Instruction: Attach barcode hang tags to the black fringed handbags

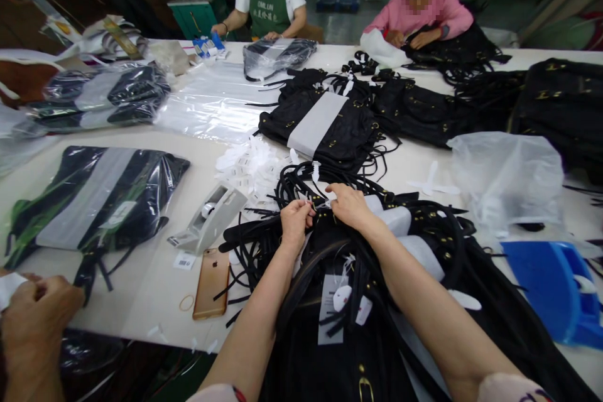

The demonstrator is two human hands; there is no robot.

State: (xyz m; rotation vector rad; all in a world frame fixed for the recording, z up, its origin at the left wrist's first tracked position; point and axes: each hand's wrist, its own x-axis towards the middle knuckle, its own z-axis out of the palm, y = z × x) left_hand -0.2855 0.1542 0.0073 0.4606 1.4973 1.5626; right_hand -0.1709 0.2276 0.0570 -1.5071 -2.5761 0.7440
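Observation:
Both my hands meet over the top of a stack of black bags (pixel 330 352) with straps, fringes and brass-coloured fittings. My left hand (pixel 296 223) is closed in a pinch at the straps, and the tiny thing between its fingers is unclear. My right hand (pixel 351 206) is closed beside it, close to a small white piece, its fingertips partly hidden. Toward me on the front bag hang a grey card tag (pixel 331 320) and small white tags (pixel 342 297). Grey-white padding (pixel 396 221) shows among the straps right of my hands.
On the left lie a phone (pixel 210 282), a grey tape dispenser (pixel 210 217), white tags (pixel 254 166) and a plastic-wrapped bag (pixel 98 195). A blue dispenser (pixel 556 289) stands right. Another person's hand (pixel 40 314) is at lower left; two people (pixel 271 3) (pixel 419 19) sit across the table.

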